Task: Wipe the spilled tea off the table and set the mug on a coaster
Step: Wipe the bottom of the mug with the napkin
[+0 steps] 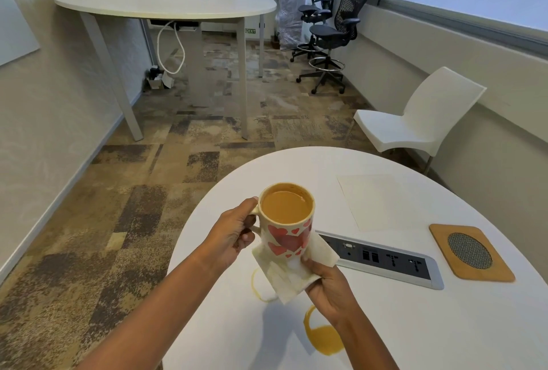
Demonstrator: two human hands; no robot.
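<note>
We noted a single head-worn wide-angle camera, facing forward and downward, close above the near white table (385, 325).

White table (385, 325): tea spills (324, 340), coaster (471, 252), paper sheet (376, 202), socket panel (382, 258).

Grey recessed power-and-data socket panel (382, 258), white moulded plastic chair (415, 120) by the right wall, pair of black mesh office chairs (347, 13) near the window, tall plastic-wrapped unit (292, 13) beside them, long white rounded desk (166, 1), looping white cable (170, 49) beneath it, patchy brown carpet (118, 191)
</note>
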